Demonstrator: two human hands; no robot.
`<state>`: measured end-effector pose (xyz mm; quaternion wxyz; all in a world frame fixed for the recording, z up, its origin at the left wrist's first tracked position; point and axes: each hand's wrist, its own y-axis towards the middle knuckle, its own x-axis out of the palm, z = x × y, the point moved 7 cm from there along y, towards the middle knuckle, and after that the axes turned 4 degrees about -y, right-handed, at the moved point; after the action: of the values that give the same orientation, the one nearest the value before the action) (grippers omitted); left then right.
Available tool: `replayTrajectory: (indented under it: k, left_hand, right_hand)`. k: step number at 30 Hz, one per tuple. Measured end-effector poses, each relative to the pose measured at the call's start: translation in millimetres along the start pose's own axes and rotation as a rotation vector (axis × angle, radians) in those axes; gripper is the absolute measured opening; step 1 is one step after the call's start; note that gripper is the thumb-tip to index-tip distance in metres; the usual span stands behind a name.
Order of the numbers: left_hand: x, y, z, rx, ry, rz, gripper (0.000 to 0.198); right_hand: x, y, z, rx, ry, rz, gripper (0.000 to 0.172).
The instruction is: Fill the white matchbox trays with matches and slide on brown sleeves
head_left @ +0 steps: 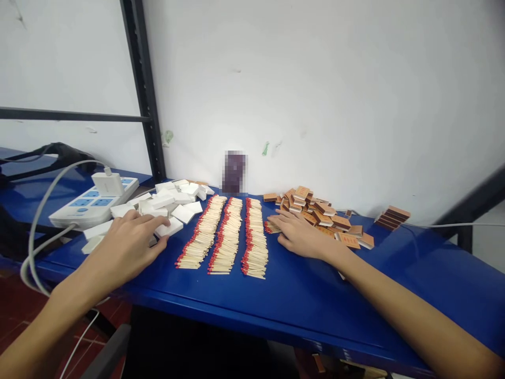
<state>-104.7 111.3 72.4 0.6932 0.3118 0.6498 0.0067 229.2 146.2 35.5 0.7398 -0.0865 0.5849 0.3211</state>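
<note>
Matchsticks with red heads lie in three long rows on the blue table, between the person's two hands, heads to the left. The left hand is half curled, thumb and forefinger spread at the end of a white matchbox tray; whether they grip it, I cannot tell. The right hand is palm down with loosely bent fingers over a smaller bunch of matchsticks, just right of the third row; its fingertips are partly hidden, so I cannot tell whether it has hold of any. Around the left hand lies a jumbled heap of white trays; just beyond the right is a pile of orange-brown matchboxes. Farther right, near the wall, stands a small tilted stack of matchboxes. Beyond the trays on the left, a white power strip bears a plugged-in charger.
</note>
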Motion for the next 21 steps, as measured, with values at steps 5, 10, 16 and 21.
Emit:
replayTrajectory:
  k: [5,10,16,21]
  left_hand:
    - [-35.7,-7,34,0.019,-0.23,0.201,0.031]
    - [-31.9,-30,119,0.344,-0.534,0.149,0.032]
    - [7.1,-42,169,0.466,-0.714,-0.04,0.037]
    - [13.3,-40,172,0.45,-0.753,-0.08,0.035]
  right_hand:
    - [-4,-9,-8,-0.031,0.045,-0.028,0.034]
    - [-16,-28,-30,-0.041,0.043,0.008,0.036]
    - [-29,-44,-45,-0.023,0.074,0.009,0.038]
    - [-40,-44,-38,0.011,0.153,0.018,0.029]
